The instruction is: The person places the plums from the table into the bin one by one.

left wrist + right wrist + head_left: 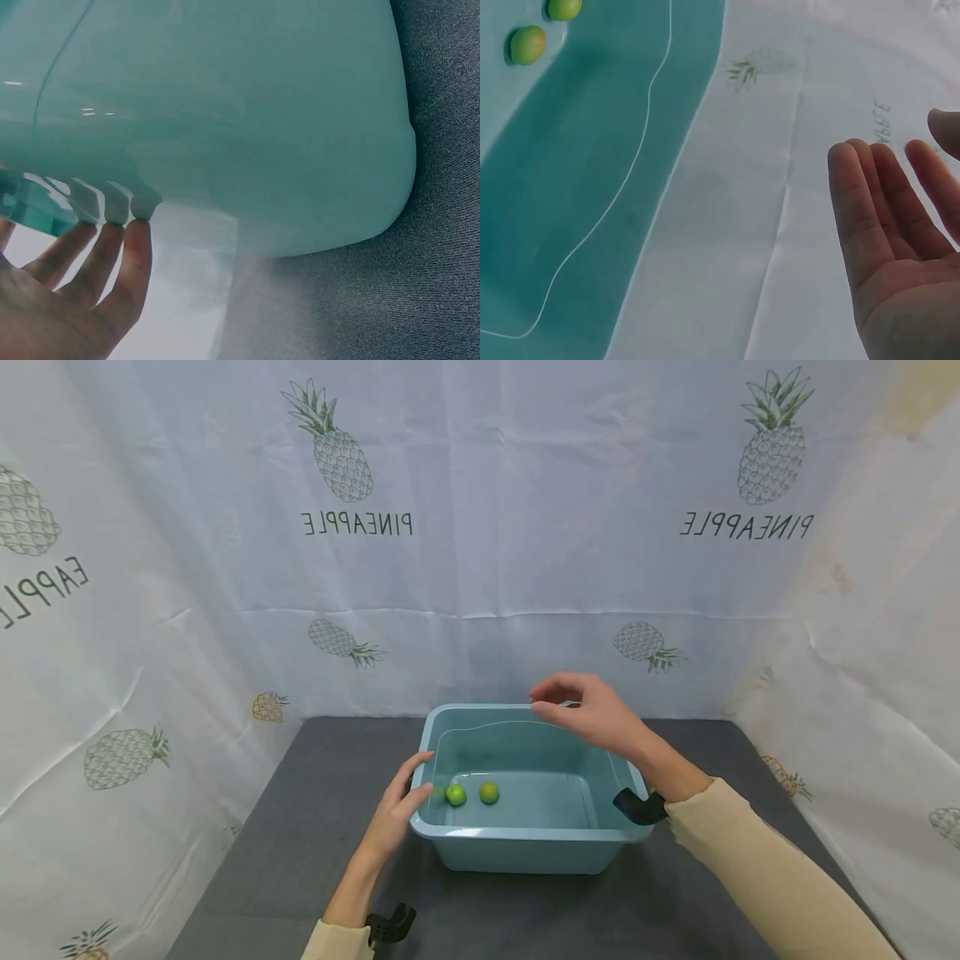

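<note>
- To me the dark surface calls for level handling: my pressure on the basin should go down rather than sideways, so it doesn't slide.
- The basin sits upright on that surface, near the hanging cloth; light, even contact should steady it without tipping.
- My right hand hovers over the basin's far right side, fingers gently bent, thumb apart, nothing in it; I'd come in slowly, clear of the rim.
- My left hand has its fingertips touching the basin's left rim, loosely rather than clamped; I'd judge that enough for steadying.
- The two small green fruits, one near the left wall and another just beside it, lie inside at the left; they look likely to roll, so I'd avoid jolts.
- The surface's near part runs out of the head view.
- The left wrist view shows no fruit; the right wrist view crops the upper one.
- Glossy reflections blur where my left fingertips meet the wall.
- A thin pale line crosses the inner wall; I can't tell whether it's thread, a mark or a waterline.
</note>
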{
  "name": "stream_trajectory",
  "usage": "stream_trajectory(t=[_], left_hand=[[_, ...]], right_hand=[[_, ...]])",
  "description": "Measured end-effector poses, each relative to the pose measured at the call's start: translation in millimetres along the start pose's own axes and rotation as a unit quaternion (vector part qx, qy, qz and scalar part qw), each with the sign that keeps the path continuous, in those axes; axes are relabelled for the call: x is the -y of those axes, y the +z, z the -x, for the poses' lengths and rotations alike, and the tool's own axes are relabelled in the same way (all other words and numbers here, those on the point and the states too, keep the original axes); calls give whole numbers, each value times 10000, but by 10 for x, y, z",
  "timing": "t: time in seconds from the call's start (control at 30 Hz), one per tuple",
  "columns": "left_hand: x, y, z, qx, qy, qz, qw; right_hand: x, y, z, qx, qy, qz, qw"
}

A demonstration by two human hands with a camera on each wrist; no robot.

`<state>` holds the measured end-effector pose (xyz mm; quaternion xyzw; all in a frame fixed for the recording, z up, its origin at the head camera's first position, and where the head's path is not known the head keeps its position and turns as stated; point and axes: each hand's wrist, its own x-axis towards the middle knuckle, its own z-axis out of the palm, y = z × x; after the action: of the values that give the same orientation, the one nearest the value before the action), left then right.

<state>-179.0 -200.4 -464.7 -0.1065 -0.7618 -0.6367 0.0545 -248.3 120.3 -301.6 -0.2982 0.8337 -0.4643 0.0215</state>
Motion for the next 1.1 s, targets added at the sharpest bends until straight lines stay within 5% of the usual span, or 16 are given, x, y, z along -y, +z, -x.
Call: stream_trajectory(t=[0.83, 1.1], left_hand=[[-4, 2, 14, 55, -14, -43, 10000], [-4, 5, 9, 57, 13, -17, 10000]], right_hand=[[-143, -198, 599, -626, 21, 244, 9977], [-215, -263, 789, -845, 357, 359, 9951]])
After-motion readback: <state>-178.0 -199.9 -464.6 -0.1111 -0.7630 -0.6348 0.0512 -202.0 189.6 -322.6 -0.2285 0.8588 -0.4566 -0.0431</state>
